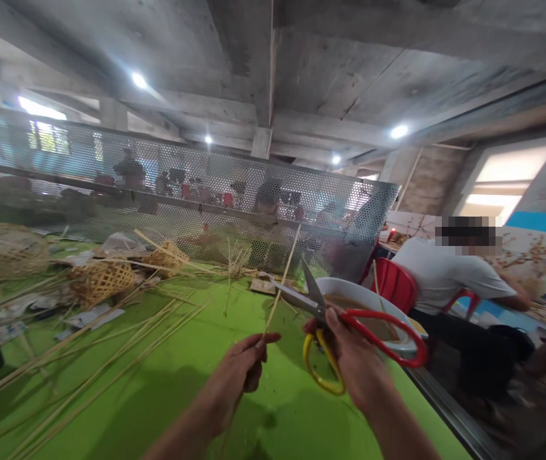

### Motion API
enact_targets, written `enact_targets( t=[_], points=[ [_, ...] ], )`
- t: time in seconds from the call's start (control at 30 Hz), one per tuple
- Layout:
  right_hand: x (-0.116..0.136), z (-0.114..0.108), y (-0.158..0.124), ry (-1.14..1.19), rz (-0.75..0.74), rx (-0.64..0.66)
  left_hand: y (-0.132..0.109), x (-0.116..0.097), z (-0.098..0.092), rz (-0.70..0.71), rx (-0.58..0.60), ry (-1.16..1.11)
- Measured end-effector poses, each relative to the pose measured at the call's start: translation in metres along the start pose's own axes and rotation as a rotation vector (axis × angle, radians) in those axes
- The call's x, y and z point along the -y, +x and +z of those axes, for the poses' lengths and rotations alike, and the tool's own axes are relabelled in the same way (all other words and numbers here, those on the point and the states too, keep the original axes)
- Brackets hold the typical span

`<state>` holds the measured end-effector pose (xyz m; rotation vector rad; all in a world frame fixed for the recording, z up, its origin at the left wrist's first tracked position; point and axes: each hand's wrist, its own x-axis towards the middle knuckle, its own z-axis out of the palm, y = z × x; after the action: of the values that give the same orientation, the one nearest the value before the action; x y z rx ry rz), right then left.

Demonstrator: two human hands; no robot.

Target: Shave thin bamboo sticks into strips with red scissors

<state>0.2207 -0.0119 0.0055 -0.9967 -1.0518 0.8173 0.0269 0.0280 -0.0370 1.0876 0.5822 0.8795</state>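
Head view: my left hand (241, 367) pinches the thin bamboo strip (283, 278) upright, fingers clamped, so my right hand's (352, 358) red-and-yellow-handled steel scissors (318, 306), blades apart, can reach it above the green bench (167, 383).

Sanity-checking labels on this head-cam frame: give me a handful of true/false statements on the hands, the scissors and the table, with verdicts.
1. The right hand holds scissors with one red and one yellow handle loop. True.
2. The scissor blades are closed. False: they are spread open, close to the strip.
3. The left hand pinches a thin bamboo strip that points up and away. True.
4. The table has a blue surface. False: it is bright green.
5. Woven baskets lie on the left part of the table. True.
6. The person in a white shirt stands on the table. False: that person sits on a red chair to the right.
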Motion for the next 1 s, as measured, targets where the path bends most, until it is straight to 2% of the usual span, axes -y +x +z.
enact_targets(
  t=[0.2, 0.33, 0.53, 0.67, 0.77, 0.87, 1.0],
  points=[
    [-0.006, -0.027, 0.005, -0.499, -0.288, -0.086, 0.006, -0.003, -0.001, 0.026, 0.028, -0.002],
    [-0.012, -0.029, -0.003, -0.755, -0.327, -0.039, 0.007, -0.002, 0.000, 0.024, 0.027, -0.024],
    [-0.008, -0.028, -0.008, -0.769, -0.398, -0.053, 0.009, 0.001, -0.007, 0.078, -0.017, -0.022],
    [-0.018, -0.032, -0.006, -0.765, -0.291, -0.050, 0.008, 0.000, -0.007, 0.113, -0.064, -0.027],
    [-0.027, -0.029, -0.005, -0.788, -0.223, -0.043, 0.008, -0.001, -0.004, 0.100, -0.048, -0.064],
    [-0.032, -0.020, -0.009, -0.812, -0.224, -0.035, 0.010, 0.000, -0.005, 0.062, -0.016, -0.130],
    [-0.033, -0.009, -0.018, -0.840, -0.214, 0.077, 0.011, 0.001, -0.009, -0.001, -0.007, -0.237]
  ],
)
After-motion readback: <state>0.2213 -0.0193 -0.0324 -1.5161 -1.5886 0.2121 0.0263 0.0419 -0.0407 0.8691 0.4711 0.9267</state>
